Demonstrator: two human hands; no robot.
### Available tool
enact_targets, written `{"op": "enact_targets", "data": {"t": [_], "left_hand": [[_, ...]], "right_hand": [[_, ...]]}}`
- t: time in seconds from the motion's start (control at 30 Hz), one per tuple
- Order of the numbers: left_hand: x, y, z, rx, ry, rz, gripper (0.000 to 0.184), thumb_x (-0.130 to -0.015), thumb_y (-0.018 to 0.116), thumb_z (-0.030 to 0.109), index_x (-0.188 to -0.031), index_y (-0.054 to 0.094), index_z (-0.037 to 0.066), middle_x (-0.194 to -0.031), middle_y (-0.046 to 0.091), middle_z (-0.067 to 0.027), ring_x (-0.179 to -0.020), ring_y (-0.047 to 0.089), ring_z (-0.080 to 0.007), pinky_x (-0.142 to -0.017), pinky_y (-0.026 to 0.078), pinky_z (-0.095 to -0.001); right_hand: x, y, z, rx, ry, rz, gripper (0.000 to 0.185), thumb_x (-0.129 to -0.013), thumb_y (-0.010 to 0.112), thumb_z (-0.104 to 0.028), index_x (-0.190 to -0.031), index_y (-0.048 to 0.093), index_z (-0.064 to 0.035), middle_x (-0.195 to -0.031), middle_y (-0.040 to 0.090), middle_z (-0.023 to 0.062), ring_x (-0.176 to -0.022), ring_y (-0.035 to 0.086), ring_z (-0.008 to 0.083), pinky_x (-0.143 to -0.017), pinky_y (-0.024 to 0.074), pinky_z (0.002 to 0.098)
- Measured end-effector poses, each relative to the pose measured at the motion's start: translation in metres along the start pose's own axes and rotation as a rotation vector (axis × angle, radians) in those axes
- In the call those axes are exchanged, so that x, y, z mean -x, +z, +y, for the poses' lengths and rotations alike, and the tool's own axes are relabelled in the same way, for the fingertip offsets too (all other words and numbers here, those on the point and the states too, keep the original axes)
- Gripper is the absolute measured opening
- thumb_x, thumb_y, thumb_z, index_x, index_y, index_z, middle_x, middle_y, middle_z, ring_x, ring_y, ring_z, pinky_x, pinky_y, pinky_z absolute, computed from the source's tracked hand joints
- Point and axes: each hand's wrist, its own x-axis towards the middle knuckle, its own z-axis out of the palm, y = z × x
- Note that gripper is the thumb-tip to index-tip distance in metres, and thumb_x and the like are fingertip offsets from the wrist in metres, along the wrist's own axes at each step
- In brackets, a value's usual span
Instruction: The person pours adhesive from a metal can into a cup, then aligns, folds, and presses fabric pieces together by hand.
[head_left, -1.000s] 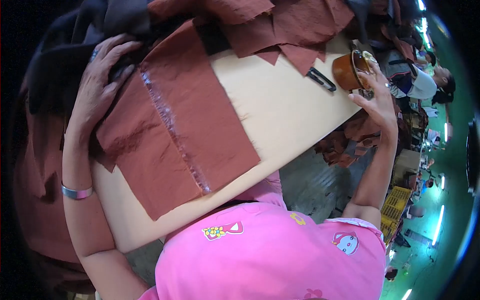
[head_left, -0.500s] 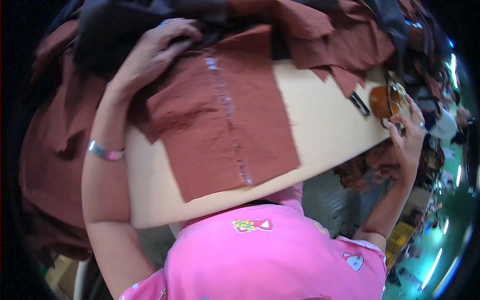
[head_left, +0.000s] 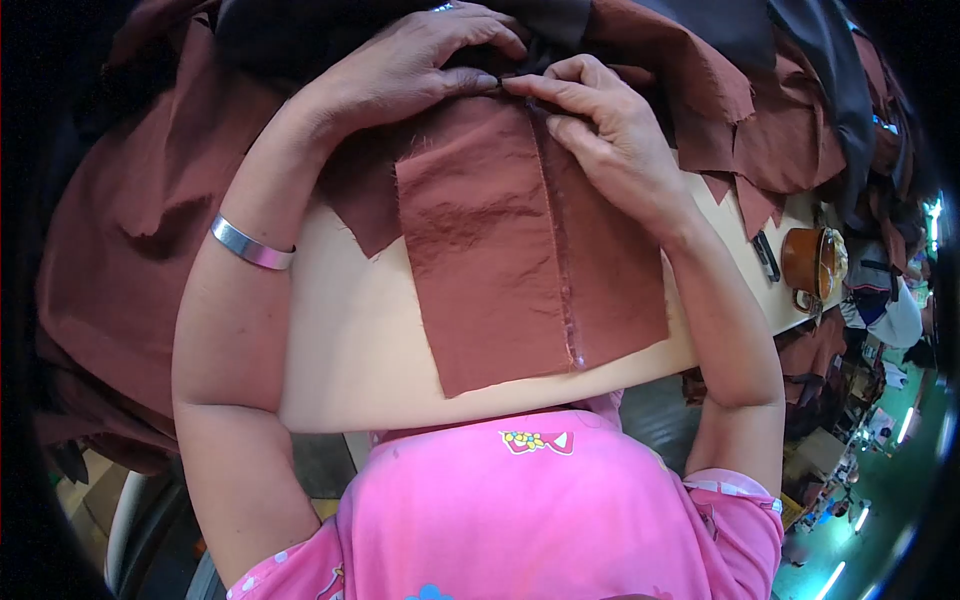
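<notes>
A reddish-brown cloth piece (head_left: 480,250) with a lengthwise seam lies on the pale board in front of me. At its top edge my left hand (head_left: 430,60) is closed, thumb near the fingertips, on dark and brown fabric. My right hand (head_left: 610,130) meets it there from the right, thumb and fingers drawn together at the cloth's upper edge by the seam. The fingertips of both hands nearly touch. Exactly what lies between them is too small to make out.
An orange-brown cup (head_left: 803,262) stands on the board's right end, beside a black clip-like tool (head_left: 766,256). Brown cloth (head_left: 140,240) is heaped at left, with more brown pieces (head_left: 790,140) at upper right. The pale board (head_left: 345,340) has a front edge near my body.
My right hand has left the cup and come over to the cloth's top edge, beside my left hand. The right part of the cloth now appears turned at the seam. The view has shifted.
</notes>
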Motion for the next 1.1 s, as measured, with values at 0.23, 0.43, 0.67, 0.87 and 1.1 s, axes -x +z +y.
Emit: {"op": "enact_targets", "data": {"t": [0.23, 0.43, 0.67, 0.87, 1.1], "left_hand": [[0.0, 0.01, -0.015, -0.087, 0.086, 0.146, 0.026, -0.075, 0.061, 0.002, -0.1, 0.056, -0.001, -0.106, 0.057, -0.0179, -0.1, 0.055, -0.0336, -0.086, 0.044, -0.0359], [0.0, 0.012, -0.02, -0.119, 0.132, 0.181, 0.026, -0.075, 0.06, 0.0, -0.1, 0.057, -0.001, -0.105, 0.058, -0.018, -0.1, 0.055, -0.0334, -0.086, 0.045, -0.0364], [0.001, 0.011, -0.018, -0.139, 0.11, 0.185, 0.025, -0.075, 0.06, 0.0, -0.1, 0.057, -0.002, -0.107, 0.058, -0.0178, -0.1, 0.055, -0.0331, -0.086, 0.044, -0.0361], [0.002, 0.005, -0.004, -0.118, 0.089, 0.143, 0.026, -0.075, 0.061, 0.001, -0.101, 0.056, -0.001, -0.107, 0.058, -0.0168, -0.101, 0.055, -0.0326, -0.087, 0.044, -0.0355], [0.001, 0.009, -0.018, -0.159, 0.137, 0.165, 0.027, -0.075, 0.063, 0.003, -0.101, 0.057, -0.001, -0.107, 0.058, -0.0158, -0.101, 0.055, -0.0311, -0.087, 0.044, -0.0347]], "right_hand": [[-0.003, -0.001, -0.003, -0.026, -0.009, -0.014, 0.035, -0.076, 0.046, 0.008, -0.101, 0.065, -0.0063, -0.092, 0.049, 0.0066, -0.089, 0.051, 0.018, -0.083, 0.0377, 0.0234], [0.025, -0.005, -0.004, 0.011, -0.109, -0.064, 0.033, -0.071, 0.048, 0.001, -0.095, 0.068, -0.0109, -0.091, 0.053, 0.0089, -0.091, 0.052, 0.0253, -0.083, 0.0397, 0.034], [0.036, 0.003, -0.008, 0.092, -0.223, 0.059, 0.028, -0.069, 0.056, 0.002, -0.092, 0.067, -0.0101, -0.092, 0.052, 0.0069, -0.085, 0.051, 0.0242, -0.075, 0.0382, 0.0342], [0.058, -0.008, -0.027, -0.002, -0.227, -0.059, 0.027, -0.069, 0.055, 0.004, -0.091, 0.066, -0.0082, -0.092, 0.052, 0.008, -0.082, 0.051, 0.0252, -0.07, 0.0385, 0.0334], [0.056, 0.004, -0.02, 0.125, -0.316, 0.015, 0.028, -0.071, 0.054, 0.002, -0.096, 0.064, -0.0049, -0.095, 0.052, 0.0094, -0.081, 0.051, 0.0246, -0.069, 0.0396, 0.0342]]}}
